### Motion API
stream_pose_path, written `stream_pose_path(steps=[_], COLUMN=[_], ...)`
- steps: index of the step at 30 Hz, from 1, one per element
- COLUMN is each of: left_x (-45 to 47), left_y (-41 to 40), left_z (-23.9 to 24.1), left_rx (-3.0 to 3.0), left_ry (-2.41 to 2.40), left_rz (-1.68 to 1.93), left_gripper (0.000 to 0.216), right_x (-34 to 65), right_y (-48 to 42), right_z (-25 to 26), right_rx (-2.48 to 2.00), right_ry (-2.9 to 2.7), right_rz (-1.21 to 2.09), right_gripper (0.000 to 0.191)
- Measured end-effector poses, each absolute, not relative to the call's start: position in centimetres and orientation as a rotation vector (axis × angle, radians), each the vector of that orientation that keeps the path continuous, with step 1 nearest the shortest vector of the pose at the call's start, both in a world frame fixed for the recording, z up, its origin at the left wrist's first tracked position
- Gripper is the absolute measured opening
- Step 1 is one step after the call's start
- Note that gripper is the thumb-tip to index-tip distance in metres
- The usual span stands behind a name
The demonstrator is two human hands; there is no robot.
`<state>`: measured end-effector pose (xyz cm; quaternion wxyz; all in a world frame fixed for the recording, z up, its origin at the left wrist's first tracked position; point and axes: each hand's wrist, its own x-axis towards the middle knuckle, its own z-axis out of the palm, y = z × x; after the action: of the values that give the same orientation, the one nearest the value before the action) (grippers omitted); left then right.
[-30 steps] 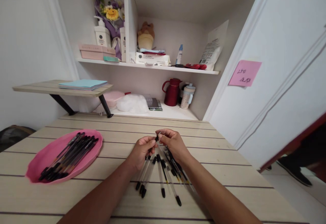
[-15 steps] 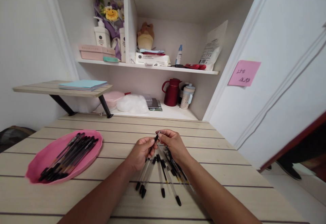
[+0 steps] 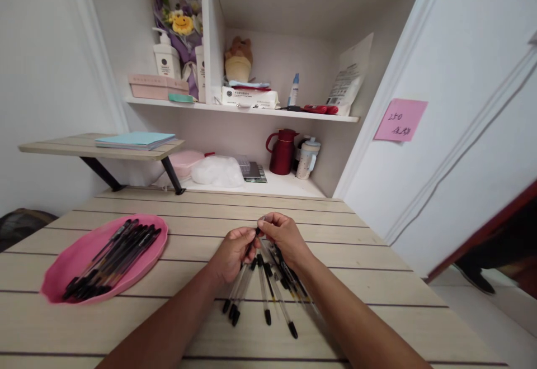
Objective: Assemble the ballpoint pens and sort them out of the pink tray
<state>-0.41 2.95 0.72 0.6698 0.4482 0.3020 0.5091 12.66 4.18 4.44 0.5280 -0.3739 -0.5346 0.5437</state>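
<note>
Between my two hands is a black pen (image 3: 257, 231), held over the middle of the table. My left hand (image 3: 235, 251) is closed round its barrel, thumb and fingers pinched near the upper end. The fingertips of my right hand (image 3: 282, 233) pinch the pen's top end and partly cover it. Below my hands lie several clear-barrelled pens (image 3: 267, 296) with black caps, fanned toward me. More pens (image 3: 289, 274) are partly hidden under my right hand. At the left a pink tray (image 3: 54, 268) holds a bundle of black pens (image 3: 117, 257).
A small raised shelf (image 3: 50, 144) with blue paper (image 3: 136, 138) on it stands at the back left. Behind the table, a cabinet holds a red jug (image 3: 282, 154), a tumbler (image 3: 308, 159) and a white plastic bag (image 3: 218, 171). A person's leg (image 3: 478, 268) shows far right.
My right fingertips have come slightly closer to the left ones, covering more of the pen's top end. The loose pens and the pink tray stay put.
</note>
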Motion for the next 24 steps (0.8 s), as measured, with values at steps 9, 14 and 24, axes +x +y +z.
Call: stream_pose_path(steps=[9, 14, 24], left_x=[-0.6, -0.6, -1.1], left_y=[2.9, 2.9, 3.4], left_z=[0.8, 0.9, 0.9], left_rx=[0.973, 1.036, 0.891], left_ry=[0.714, 0.753, 0.78], left_rz=[1.098, 1.154, 1.229], left_gripper=[0.023, 0.022, 0.025], right_x=[12.7, 12.7, 18.2], right_y=[4.2, 4.4, 7.6], right_z=[4.3, 4.1, 5.7], right_rx=[-0.844, -0.892, -1.169], right_ry=[-1.201, -1.238, -1.54], right_rz=[1.376, 1.292, 1.023], right_gripper=[0.023, 0.021, 0.023])
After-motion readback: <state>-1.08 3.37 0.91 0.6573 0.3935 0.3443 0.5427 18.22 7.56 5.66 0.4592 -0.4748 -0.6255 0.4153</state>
